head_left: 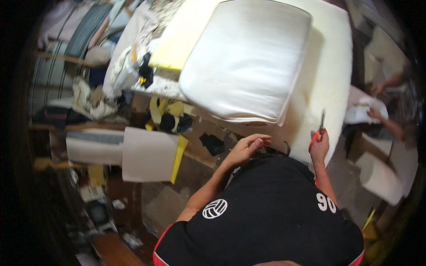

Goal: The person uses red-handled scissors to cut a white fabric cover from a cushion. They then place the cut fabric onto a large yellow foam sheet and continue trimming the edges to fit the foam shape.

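My right hand (319, 148) is closed round the red handles of a pair of scissors (322, 123), whose dark blades point away from me. They are held over the near right part of a cream padding sheet (328, 66). My left hand (248, 150) is in front of my body, its fingers stretched out and nothing seen in them. Just beyond it lies a white covered cushion (248, 62), flat on the padding sheet; the left fingertips look apart from its near edge.
Yellow foam (177, 40) lies left of the cushion. Dark scraps (212, 144) and foam offcuts (165, 111) are at the left, near a pale cushion (148, 155). Fabric rolls (88, 31) are stacked far left. At the right, another person's hands (376, 114) handle white material.
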The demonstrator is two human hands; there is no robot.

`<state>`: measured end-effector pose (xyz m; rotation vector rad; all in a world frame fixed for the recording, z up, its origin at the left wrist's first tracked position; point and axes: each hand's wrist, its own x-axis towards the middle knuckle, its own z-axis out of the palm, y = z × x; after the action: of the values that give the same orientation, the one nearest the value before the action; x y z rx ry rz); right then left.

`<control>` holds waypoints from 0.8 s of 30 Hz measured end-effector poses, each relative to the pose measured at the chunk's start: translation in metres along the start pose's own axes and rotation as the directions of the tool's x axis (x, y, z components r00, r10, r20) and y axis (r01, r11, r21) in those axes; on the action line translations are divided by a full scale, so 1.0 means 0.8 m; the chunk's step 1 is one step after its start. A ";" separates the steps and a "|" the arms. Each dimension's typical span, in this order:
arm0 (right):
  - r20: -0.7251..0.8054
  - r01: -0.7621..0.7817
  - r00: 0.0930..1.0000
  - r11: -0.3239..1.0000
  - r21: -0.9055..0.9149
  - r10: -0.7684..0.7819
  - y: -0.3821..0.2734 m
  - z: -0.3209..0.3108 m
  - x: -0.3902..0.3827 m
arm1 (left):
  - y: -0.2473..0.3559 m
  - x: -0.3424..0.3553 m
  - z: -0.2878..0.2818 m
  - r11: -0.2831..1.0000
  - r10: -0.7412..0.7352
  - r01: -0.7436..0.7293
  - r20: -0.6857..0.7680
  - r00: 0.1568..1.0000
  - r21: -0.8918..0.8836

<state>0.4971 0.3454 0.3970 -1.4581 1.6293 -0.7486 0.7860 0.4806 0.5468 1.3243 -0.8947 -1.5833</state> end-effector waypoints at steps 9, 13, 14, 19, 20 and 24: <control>0.201 -0.092 0.979 0.835 0.542 -0.022 -0.086 0.035 0.144 | -0.109 -0.001 -0.104 0.927 0.065 -0.363 -0.912 0.405 -0.095; 0.224 -0.092 0.973 0.787 0.610 -0.060 -0.140 0.080 0.184 | -0.100 0.045 -0.193 0.923 0.166 -0.365 -0.982 0.094 0.121; 0.231 -0.124 0.973 0.799 0.589 -0.019 -0.151 0.092 0.189 | -0.097 0.056 -0.213 0.905 0.097 -0.424 -0.988 0.118 0.038; 0.316 -0.122 0.948 0.948 0.293 0.025 -0.176 0.130 0.188 | -0.083 0.078 -0.261 0.895 -0.157 -0.337 -0.912 0.379 -0.293; 0.317 -0.077 0.947 0.928 0.366 -0.047 -0.175 0.134 0.186 | -0.076 0.078 -0.262 0.883 -0.205 -0.326 -0.902 0.380 -0.338; 0.280 -0.121 0.960 0.916 0.382 0.010 -0.162 0.147 0.181 | -0.041 0.070 -0.251 0.791 -0.375 -0.328 -0.833 0.407 -0.517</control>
<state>0.6627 0.1928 0.4223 -1.1485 1.2242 -0.7508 0.9745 0.4410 0.4608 1.3926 0.3802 -0.7264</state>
